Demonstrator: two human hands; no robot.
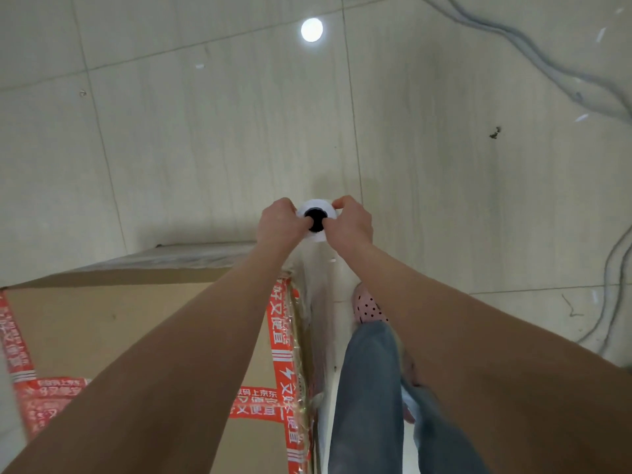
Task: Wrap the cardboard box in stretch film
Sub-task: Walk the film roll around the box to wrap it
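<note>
A large cardboard box (pixel 136 323) with red printed tape fills the lower left; its far side and right edge carry shiny film. Straight ahead, both hands hold an upright white stretch film roll (pixel 316 208) with a black core, seen end-on beyond the box's far right corner. My left hand (pixel 278 222) grips its left side, fingers curled round it. My right hand (pixel 352 222) grips the right side, thumb at the top rim. A sheet of clear film (pixel 323 285) runs from the roll down along the box's right side.
Pale tiled floor (pixel 205 148) lies all around. Grey cables (pixel 581 94) snake along the right edge of the floor. My jeans leg (pixel 369 388) and a dotted pink shoe (pixel 367 306) stand just right of the box. A ceiling light reflects at the top.
</note>
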